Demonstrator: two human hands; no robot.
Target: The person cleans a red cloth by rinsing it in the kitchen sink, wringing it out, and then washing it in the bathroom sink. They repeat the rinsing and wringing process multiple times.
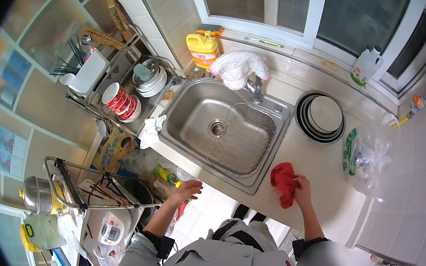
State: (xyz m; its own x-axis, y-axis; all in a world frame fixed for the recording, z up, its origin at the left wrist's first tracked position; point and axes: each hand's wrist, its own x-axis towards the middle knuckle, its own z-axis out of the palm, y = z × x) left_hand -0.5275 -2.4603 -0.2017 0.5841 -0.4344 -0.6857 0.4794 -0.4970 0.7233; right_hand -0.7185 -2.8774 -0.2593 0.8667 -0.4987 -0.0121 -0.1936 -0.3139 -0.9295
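Observation:
My right hand (pixel 302 191) grips a crumpled red cloth (pixel 284 182), which rests on the pale countertop (pixel 314 162) just right of the sink. Held in the air before the counter's front edge, my left hand (pixel 188 191) is empty with its fingers loosely apart. Between and beyond the hands lies a stainless steel sink (pixel 190 118) with a wire rack (pixel 241 145) in its right part. A white cloth with a pink edge (pixel 239 68) is draped over the faucet (pixel 257 92). Nested bowls and basins (pixel 322 115) stand right of the sink.
A dish rack at left bears red-patterned bowls (pixel 120 100) and stacked white plates (pixel 154 85). Behind the sink is a yellow jug (pixel 203 49). A plastic bag (pixel 369 157) sits at the counter's right. A rice cooker (pixel 114 227) is on the shelf unit at lower left.

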